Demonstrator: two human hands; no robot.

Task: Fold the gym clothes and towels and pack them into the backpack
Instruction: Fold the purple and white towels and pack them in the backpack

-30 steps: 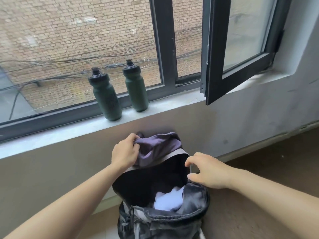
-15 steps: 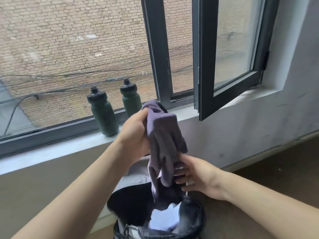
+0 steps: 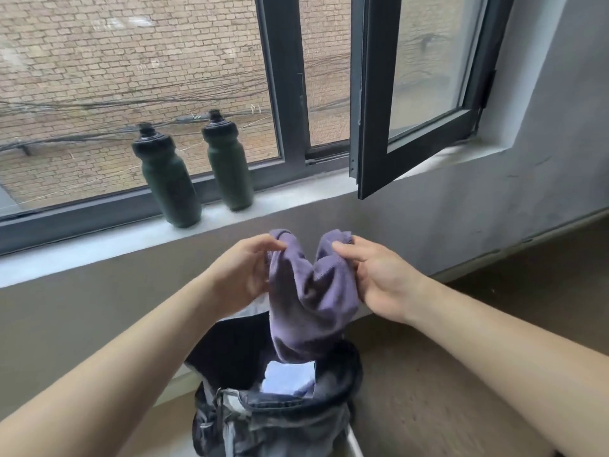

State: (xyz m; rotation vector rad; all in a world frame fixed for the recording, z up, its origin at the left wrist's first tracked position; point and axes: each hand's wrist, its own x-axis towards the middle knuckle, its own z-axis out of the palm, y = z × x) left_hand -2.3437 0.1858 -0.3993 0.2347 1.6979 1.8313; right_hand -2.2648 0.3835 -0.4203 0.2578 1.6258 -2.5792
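While above backpack, towel between hands.

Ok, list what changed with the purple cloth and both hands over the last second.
The left hand lifted the purple cloth up off the backpack. The right hand left the backpack's rim and took hold of the cloth. Now each hand pinches an upper corner, and the cloth hangs over the open backpack. Unchanged: the white fabric inside, the green bottles on the sill.
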